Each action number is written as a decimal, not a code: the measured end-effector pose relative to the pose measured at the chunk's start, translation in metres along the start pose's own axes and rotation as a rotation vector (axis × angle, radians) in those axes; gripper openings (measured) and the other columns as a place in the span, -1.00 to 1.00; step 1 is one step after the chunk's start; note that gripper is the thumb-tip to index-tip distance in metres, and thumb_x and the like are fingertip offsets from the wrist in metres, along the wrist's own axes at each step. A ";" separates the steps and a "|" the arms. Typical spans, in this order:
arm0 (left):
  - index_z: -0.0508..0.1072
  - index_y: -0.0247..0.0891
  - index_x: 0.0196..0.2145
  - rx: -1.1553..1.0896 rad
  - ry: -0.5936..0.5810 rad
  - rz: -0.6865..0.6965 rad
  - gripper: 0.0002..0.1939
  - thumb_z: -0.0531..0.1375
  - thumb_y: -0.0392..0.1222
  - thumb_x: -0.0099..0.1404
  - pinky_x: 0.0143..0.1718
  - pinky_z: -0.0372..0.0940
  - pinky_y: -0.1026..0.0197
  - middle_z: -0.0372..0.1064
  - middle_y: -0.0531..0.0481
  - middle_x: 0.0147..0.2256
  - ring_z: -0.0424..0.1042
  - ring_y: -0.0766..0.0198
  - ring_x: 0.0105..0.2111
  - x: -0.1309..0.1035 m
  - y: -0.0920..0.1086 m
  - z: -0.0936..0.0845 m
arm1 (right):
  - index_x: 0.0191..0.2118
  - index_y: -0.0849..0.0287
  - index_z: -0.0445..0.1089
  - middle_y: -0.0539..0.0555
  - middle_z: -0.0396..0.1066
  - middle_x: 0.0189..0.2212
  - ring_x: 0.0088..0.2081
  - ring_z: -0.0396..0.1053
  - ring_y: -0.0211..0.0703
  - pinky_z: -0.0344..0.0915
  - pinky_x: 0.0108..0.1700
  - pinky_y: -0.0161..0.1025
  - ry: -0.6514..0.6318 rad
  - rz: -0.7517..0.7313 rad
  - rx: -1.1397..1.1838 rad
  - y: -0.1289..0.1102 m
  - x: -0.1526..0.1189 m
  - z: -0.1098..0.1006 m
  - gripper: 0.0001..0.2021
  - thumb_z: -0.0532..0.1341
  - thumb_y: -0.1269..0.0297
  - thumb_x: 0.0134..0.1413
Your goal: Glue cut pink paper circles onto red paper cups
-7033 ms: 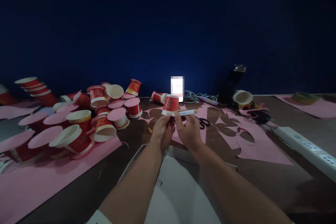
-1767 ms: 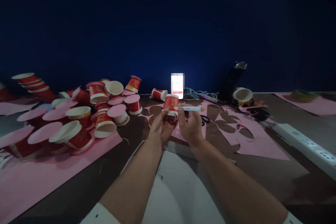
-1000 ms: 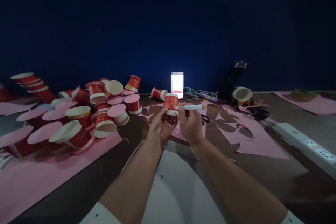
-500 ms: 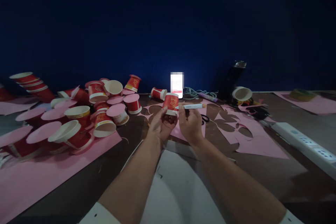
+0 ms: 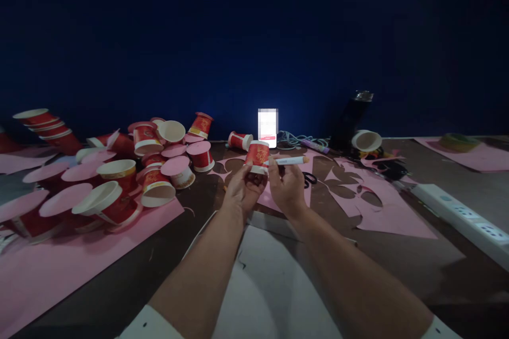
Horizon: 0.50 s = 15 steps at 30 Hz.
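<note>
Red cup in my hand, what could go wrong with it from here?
The pen in your right hand has its tip at or very near the red cup, so a slip might leave a stray mark. Your left hand holds the cup near its white rim; squeezing too hard could dent it.

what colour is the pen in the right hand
The pen in the right hand is white with an orange end, clearest in the head view.

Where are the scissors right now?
In the head view, the scissors are just right of centre, between the right hand and the cut pink sheet; only their dark handles show clearly.
</note>
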<state>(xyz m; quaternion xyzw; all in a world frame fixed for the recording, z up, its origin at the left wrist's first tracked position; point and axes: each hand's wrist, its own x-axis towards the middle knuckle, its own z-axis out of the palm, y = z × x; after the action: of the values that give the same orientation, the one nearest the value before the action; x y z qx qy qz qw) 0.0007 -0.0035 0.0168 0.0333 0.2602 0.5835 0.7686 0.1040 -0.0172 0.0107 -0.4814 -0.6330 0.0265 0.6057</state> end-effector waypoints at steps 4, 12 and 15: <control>0.41 -0.35 -0.46 -0.003 0.017 0.009 -0.85 0.11 -0.36 0.25 -0.41 0.34 0.29 0.37 0.01 -0.58 0.37 0.37 -0.56 -0.001 0.000 0.002 | -0.28 0.20 0.39 0.14 0.46 -0.38 -0.35 0.40 -0.12 0.33 -0.25 -0.19 0.002 0.005 0.002 0.000 0.000 0.001 -0.78 0.07 0.20 0.19; 0.41 -0.34 -0.46 -0.009 0.020 0.018 -0.89 0.13 -0.37 0.22 -0.41 0.36 0.29 0.38 0.00 -0.55 0.38 0.37 -0.55 -0.002 0.001 0.003 | -0.30 0.21 0.39 0.13 0.44 -0.42 -0.37 0.40 -0.12 0.31 -0.29 -0.20 -0.023 0.040 0.004 -0.002 0.000 0.000 -0.76 0.06 0.18 0.18; 0.42 -0.34 -0.45 -0.005 0.055 0.027 -0.90 0.14 -0.38 0.21 -0.43 0.36 0.28 0.38 0.00 -0.56 0.37 0.36 -0.55 -0.001 0.001 0.002 | -0.30 0.20 0.38 0.12 0.44 -0.42 -0.37 0.40 -0.12 0.31 -0.31 -0.22 -0.032 0.052 0.015 -0.003 -0.001 0.000 -0.77 0.06 0.19 0.18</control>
<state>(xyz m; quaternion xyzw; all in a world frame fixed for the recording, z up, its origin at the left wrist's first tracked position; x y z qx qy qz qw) 0.0009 -0.0036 0.0193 0.0191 0.2793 0.5952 0.7532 0.1022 -0.0189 0.0119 -0.4926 -0.6296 0.0548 0.5983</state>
